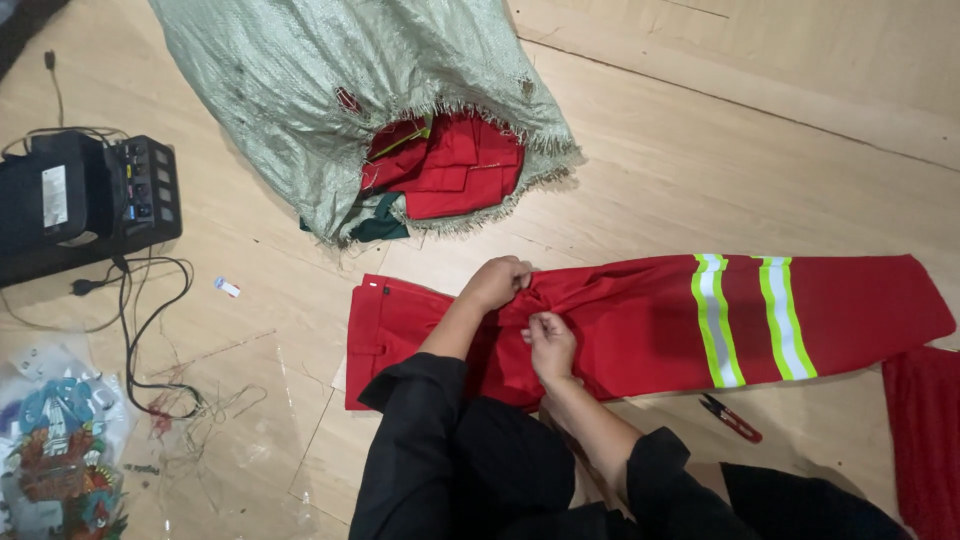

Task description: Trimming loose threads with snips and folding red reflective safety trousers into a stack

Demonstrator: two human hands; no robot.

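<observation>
Red trousers [640, 320], reflective-striped, flat, bunched

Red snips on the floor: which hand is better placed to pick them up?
Right. The right hand pinches the red trousers on the side nearer the red snips. The left hand grips bunched fabric farther away and would have to cross over.

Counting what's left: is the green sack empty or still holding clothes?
Still holding clothes: folded red garments show inside the sack at its frayed open mouth.
</observation>
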